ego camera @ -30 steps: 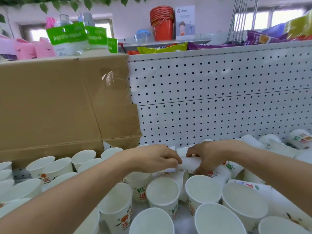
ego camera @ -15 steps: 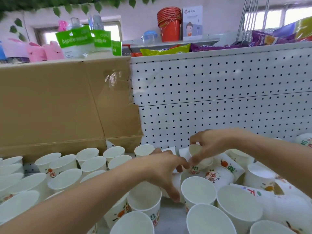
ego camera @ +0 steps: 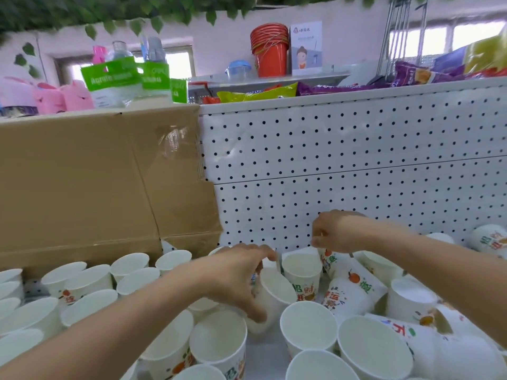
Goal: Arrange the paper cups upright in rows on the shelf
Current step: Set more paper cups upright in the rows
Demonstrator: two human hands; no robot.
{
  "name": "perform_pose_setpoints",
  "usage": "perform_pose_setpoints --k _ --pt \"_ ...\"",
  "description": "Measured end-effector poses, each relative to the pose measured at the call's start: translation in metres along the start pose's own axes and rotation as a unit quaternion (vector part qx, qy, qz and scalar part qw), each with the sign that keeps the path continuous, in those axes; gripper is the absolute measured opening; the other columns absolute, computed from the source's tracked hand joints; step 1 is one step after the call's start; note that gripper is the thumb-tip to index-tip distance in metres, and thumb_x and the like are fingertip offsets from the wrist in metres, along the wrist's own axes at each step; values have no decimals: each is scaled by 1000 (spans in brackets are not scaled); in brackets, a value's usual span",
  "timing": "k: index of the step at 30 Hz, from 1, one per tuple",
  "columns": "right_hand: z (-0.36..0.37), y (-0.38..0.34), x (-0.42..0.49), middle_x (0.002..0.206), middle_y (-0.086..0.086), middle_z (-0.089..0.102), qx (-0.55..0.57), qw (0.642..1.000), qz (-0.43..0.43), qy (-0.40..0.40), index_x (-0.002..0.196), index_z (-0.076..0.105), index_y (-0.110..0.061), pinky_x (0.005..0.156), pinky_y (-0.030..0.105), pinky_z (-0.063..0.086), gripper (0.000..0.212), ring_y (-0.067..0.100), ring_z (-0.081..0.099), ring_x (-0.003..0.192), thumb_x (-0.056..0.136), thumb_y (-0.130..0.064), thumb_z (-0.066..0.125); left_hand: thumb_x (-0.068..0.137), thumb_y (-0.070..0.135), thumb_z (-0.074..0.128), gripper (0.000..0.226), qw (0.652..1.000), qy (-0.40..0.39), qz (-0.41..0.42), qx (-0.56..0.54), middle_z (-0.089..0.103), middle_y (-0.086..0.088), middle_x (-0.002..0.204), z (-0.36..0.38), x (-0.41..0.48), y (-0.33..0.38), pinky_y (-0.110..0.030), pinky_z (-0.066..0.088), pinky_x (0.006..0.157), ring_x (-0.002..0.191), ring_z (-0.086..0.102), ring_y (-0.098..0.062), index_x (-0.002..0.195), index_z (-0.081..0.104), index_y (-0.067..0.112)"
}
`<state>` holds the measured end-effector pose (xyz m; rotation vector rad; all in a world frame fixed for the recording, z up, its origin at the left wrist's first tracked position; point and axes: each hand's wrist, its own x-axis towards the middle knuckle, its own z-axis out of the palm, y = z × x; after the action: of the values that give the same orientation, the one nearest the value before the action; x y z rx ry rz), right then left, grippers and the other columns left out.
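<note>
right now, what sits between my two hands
In the head view, one upright white printed paper cup stands between the left hand and the right hand; the left hand grips a tilted white paper cup beside it.

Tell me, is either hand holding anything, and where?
The left hand grips a tilted paper cup by its rim and side. The right hand, curled, looks empty.

pink wall (ego camera: pixel 219 45) | white pegboard (ego camera: pixel 356 165) | cardboard box (ego camera: pixel 82 187) left | bright windows (ego camera: pixel 466 37) | leaf garland (ego camera: pixel 109 12) overhead
</note>
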<state>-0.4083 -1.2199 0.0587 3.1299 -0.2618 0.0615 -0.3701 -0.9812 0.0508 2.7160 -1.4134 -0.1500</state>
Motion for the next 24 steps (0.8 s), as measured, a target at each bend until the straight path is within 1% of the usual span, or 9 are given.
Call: perform_pose_setpoints --k 2,4,6,8,10,14,17,21,24 --pt "3 -1 2 71 3 59 -20 999 26 -12 84 60 -13 53 25 35 30 13 42 52 96 -37 47 71 58 75 75 997 1 -10 -78 51 20 123 -16 3 -2 -26 43 98 113 48 -2 136 41 41" --pt "7 -2 4 61 -2 43 -8 999 47 -7 67 44 -17 52 25 31 37 14 36 50 97 -38 47 85 53 64 46 987 72 0 -145 56 22 117 -27 15 -8 -18 44 88 106 54 2 128 53 39" --pt "12 -4 6 61 -2 40 22 998 58 -8 65 38 -17 52 26 30 41 15 35 50 97 -43 46 96 33 55 28 991 117 14 -63 57 19 118 -24 35 -14 -18 45 83 103 56 -2 123 59 37" --pt "19 -7 9 61 -2 40 54 996 68 -15 66 39 -17 52 27 30 41 14 36 50 96 -45 47 97 15 51 37 993 92 36 65 53 15 129 -12 53 -18 -30 45 92 114 50 -8 126 58 37" --pt "24 -8 13 61 -2 40 77 994 79 -21 67 39 -18 52 27 30 38 14 36 50 94 -42 50 92 4 54 51 985 47 63 155 47 14 139 1 68 -23 -38 43 98 126 42 -13 131 53 38" --pt "28 -8 20 58 -2 34 180 979 92 -13 65 38 -18 50 26 25 32 14 30 49 89 -28 57 88 6 63 53 945 25 133 298 45 9 144 6 81 -24 -36 36 99 134 31 -17 135 52 28" --pt "23 -11 20 58 -1 35 229 971 70 13 63 39 -17 51 25 27 34 15 32 51 91 -25 56 89 17 65 42 923 34 159 348 53 6 134 1 81 -21 -33 35 95 130 33 -17 130 56 24" --pt "16 -13 9 70 0 51 79 994 -26 76 69 50 -17 55 27 35 29 17 46 61 95 -31 51 93 27 58 22 925 74 149 343 62 5 112 -8 71 -22 -29 30 80 110 43 -17 114 65 25" --pt "14 -13 2 85 -5 57 -8 992 -83 92 92 68 -20 61 28 41 21 19 57 81 94 -36 54 93 33 58 18 943 93 104 302 64 5 104 -5 63 -26 -29 31 74 100 50 -19 109 66 27"
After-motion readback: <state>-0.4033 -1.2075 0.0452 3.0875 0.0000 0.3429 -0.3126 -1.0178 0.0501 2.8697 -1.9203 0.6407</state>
